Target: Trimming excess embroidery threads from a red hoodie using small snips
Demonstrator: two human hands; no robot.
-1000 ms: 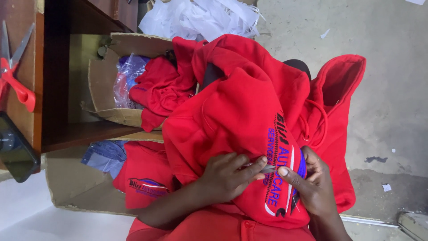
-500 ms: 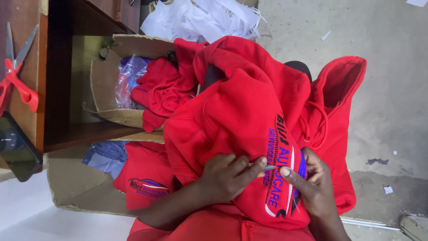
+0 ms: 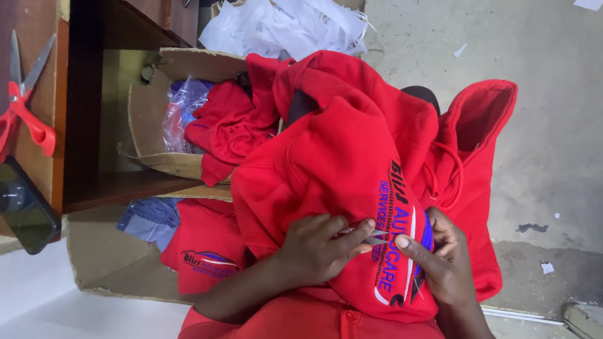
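Note:
A red hooded sweatshirt lies bunched over my lap, its hood hanging to the right. An embroidered emblem in black, blue and white runs down its front. My left hand rests on the fabric beside the emblem and pinches a small metal tool between its fingertips; the tool's kind is unclear. My right hand grips the fabric at the emblem's right side, index finger pointing toward the tool.
An open cardboard box holds red garments and a plastic bag. A second box below has a red garment with an emblem and blue cloth. Red-handled scissors and a black phone lie on the wooden desk. White scraps sit on the concrete floor.
Both hands stay at the emblem; my left fingers have shifted slightly with the small tool. The view has barely moved.

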